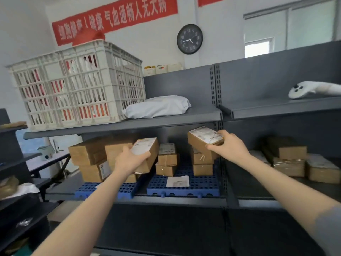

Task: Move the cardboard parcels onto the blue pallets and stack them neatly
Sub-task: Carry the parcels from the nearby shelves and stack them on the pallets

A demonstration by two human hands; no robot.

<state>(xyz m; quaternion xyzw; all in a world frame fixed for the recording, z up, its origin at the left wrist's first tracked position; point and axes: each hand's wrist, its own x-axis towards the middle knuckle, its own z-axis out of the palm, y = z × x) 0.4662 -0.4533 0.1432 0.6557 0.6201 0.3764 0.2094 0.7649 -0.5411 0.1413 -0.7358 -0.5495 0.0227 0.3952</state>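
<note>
The left hand (129,159) grips a small labelled brown cardboard parcel (145,154), tilted above the left blue perforated plastic pallet (103,191). The right hand (228,145) clasps another labelled cardboard parcel (203,137) atop the right pallet's (184,189) stack (203,161). Each should probably be levelled and squared with the boxes beneath before release.

Red banner (114,19): 细胞健康人健康 气血通畅人无大病; clock (189,39) numerals 1–12
</note>
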